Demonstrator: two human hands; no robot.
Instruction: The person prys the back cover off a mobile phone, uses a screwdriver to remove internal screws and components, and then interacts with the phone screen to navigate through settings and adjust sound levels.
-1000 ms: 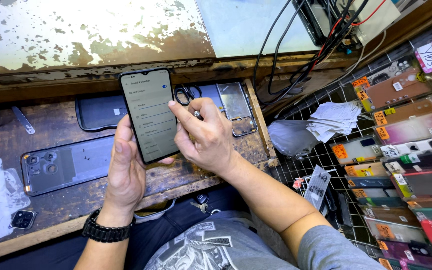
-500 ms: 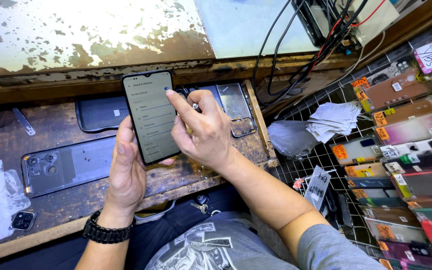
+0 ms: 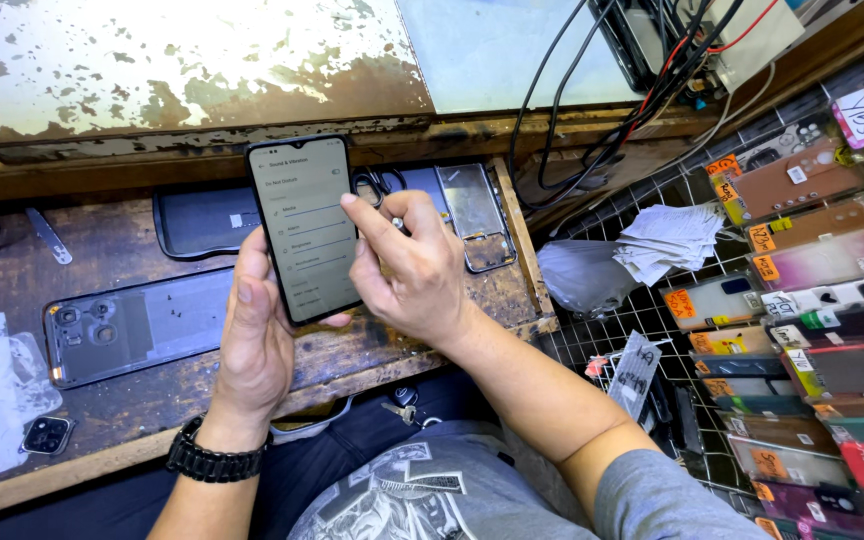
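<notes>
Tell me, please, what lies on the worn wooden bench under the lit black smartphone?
Under the lit black smartphone, held by the left hand, a dark flat phone panel and bare worn wooden bench show. The right hand and phone hide whatever lies directly beneath them.

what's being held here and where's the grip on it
The left hand holds a smartphone by its lower end, thumb along the left edge. The right hand grips nothing; its index finger reaches to the lit screen.

Smartphone [image 3: 304,230]: black frame, pale grey-green screen. Wristwatch [image 3: 214,461]: black. Workbench [image 3: 142,385]: worn brown wood; phone cases [image 3: 812,300] multicoloured with orange tags.
</notes>
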